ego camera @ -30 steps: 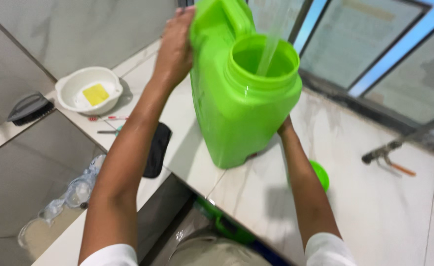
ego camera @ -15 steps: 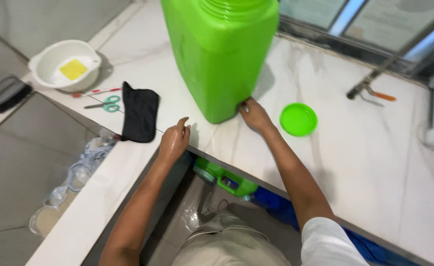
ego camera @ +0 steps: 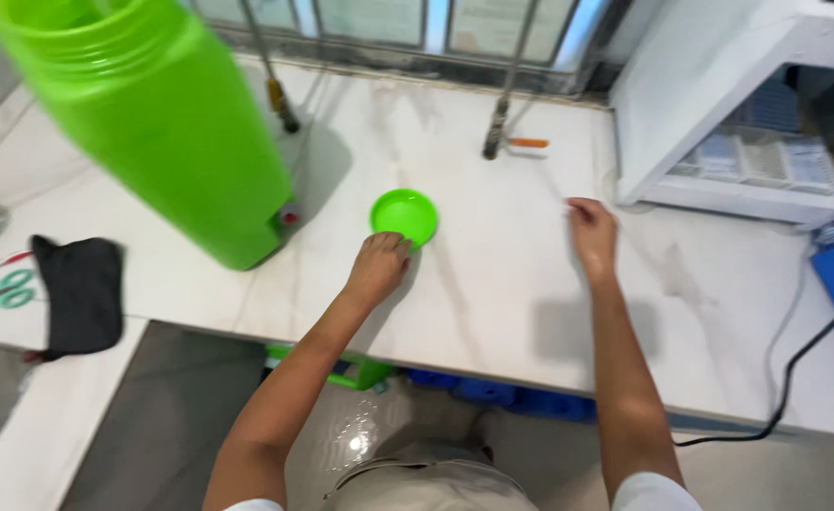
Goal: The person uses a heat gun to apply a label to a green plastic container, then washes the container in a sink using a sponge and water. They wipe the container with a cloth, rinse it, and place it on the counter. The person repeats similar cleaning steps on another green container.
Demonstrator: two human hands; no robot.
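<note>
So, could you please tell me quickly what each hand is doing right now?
Left hand: fingers curled at the green lid, touching its edge.
Right hand: open above the counter, holding nothing.

Bright green lid (ego camera: 404, 214), green jug (ego camera: 166, 123), black cloth (ego camera: 81, 293).

White short sleeves — bare forearms

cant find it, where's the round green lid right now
In the head view the round green lid lies flat on the white counter, right of the big green container, at the left hand.
</note>
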